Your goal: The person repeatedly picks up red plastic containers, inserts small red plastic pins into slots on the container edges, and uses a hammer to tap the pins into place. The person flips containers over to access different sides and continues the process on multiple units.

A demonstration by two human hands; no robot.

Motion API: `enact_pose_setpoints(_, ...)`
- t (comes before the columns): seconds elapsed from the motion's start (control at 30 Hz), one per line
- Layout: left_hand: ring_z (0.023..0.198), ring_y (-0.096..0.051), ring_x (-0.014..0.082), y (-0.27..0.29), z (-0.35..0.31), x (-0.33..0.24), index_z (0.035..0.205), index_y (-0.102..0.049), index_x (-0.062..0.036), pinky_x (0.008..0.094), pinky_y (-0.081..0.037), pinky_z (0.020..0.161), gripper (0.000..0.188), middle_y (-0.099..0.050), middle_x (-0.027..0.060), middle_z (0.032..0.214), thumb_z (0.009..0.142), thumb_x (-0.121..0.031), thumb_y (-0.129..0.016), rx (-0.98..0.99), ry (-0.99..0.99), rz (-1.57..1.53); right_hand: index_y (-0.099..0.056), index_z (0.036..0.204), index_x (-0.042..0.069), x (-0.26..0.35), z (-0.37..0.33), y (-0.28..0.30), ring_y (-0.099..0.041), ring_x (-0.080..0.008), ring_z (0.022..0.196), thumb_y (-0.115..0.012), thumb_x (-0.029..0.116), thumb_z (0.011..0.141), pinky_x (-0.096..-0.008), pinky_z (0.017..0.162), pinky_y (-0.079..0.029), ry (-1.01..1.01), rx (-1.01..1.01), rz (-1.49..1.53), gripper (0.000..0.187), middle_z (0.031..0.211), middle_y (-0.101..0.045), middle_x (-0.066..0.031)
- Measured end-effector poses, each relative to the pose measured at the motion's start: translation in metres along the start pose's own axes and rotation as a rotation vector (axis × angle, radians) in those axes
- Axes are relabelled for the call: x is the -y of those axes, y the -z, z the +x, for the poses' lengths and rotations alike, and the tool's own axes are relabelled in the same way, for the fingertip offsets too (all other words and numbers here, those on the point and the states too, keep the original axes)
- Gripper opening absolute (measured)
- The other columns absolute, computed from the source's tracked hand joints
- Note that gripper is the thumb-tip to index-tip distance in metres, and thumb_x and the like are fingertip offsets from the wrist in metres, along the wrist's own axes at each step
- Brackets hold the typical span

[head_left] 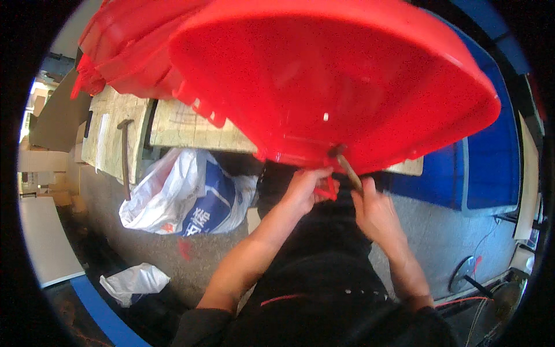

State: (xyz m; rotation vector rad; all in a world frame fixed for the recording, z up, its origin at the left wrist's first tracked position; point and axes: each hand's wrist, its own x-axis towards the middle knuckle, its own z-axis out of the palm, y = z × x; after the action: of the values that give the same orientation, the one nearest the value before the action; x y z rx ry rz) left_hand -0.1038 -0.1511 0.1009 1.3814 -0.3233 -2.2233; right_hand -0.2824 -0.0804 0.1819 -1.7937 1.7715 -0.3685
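A large red plastic shell (329,75), curved and glossy, fills the upper middle of the head view. My right hand (378,217) is wrapped round the wooden handle of a hammer (348,169), whose dark head is at the shell's near edge. Just left of it, my left hand (303,191) has its fingers closed on a small red plastic piece (328,188) below that same edge. The fingers partly hide this piece, and I cannot tell whether it is joined to the shell.
A wooden bench (199,128) stands under the shell, with a second hammer (125,156) hanging over its left side. Below are a white and blue woven sack (214,194) and a smaller white bag (136,282). On the right is a big blue bin (491,168).
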Motion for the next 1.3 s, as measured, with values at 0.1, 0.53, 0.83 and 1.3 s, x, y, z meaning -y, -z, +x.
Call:
enact_pose_setpoints(0.1,0.089,-0.068,0.0291,0.009,0.001,-0.008,0.121,-0.059,-0.0046,0.0429,-0.056,0.078,0.042,-0.069,0.019,0.101,0.093,-0.035,-0.066,0.04,0.126,-0.055,-0.055,0.109,0.002,-0.024,-0.037,0.034,-0.067,-0.0407,0.065,-0.06,0.016,0.093,-0.0455,0.054,-0.051,0.094,0.054,0.413,0.022,0.073,-0.063,-0.0226)
enact_pose_setpoints(0.53,0.046,-0.056,0.0162,0.043,-0.043,-0.055,0.091,-0.06,-0.005,0.0258,-0.037,0.04,0.021,-0.06,0.0071,0.061,0.095,-0.025,-0.063,0.029,-0.316,0.196,-0.059,0.101,0.0,-0.086,0.111,0.073,-0.062,-0.0457,0.092,-0.062,0.012,0.091,-0.0524,0.075,-0.051,-0.269,-0.467,-0.342,0.016,0.099,-0.063,-0.0259)
enact_pose_setpoints(0.83,0.053,-0.057,0.0107,0.105,-0.061,-0.125,0.084,-0.07,0.0001,0.0264,-0.044,0.051,0.042,-0.061,0.0039,0.062,0.096,-0.04,-0.065,-0.31,-0.237,0.542,-0.071,0.108,0.008,-0.006,0.476,0.191,-0.065,-0.034,0.101,-0.061,0.011,0.087,-0.0416,0.081,-0.054,0.61,-0.387,-0.33,0.023,0.102,-0.068,-0.0161)
enact_pose_setpoints(1.3,0.07,-0.059,0.0111,0.087,-0.118,-0.197,0.102,-0.07,-0.0021,0.0263,-0.05,0.062,0.015,-0.067,0.0058,0.085,0.095,-0.015,-0.064,-0.792,-1.056,0.882,-0.064,0.111,0.004,0.039,0.488,0.175,-0.067,-0.0261,0.1,-0.055,0.014,0.098,-0.042,0.086,-0.055,0.504,-0.151,0.413,0.019,0.106,-0.068,-0.0132)
